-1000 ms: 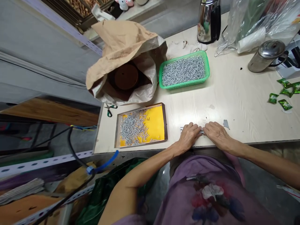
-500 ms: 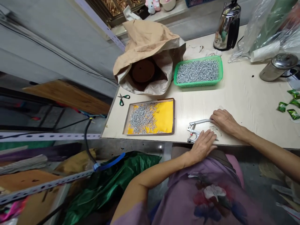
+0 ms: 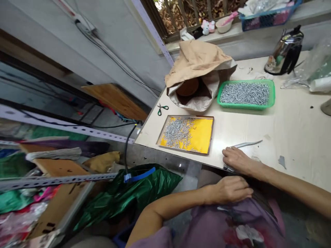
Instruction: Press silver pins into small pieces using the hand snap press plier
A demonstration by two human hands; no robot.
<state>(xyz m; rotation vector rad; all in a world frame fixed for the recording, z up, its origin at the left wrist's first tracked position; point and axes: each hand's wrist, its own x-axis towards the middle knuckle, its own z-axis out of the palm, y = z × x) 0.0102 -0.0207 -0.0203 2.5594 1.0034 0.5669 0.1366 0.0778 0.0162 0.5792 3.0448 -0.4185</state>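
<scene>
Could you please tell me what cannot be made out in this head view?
All in the head view:
Hand tool: near end hidden beneath the right hand.
Left hand: whether it holds anything, hidden by its curled fingers.
Metal pot: cut off by the right edge.
Small metal pieces: too tiny to count.

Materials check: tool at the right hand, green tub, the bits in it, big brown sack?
Tool: likely metal, smooth silver-grey; the thin exposed part has a light sheen.
Green tub: probably plastic, slightly glossy; even color, molded-looking rim.
Bits: look like bright metal, perhaps plated; silvery glints.
Sack: outside likely matte paper, stiff creases; whitish lining could be plastic, can't tell.
</scene>
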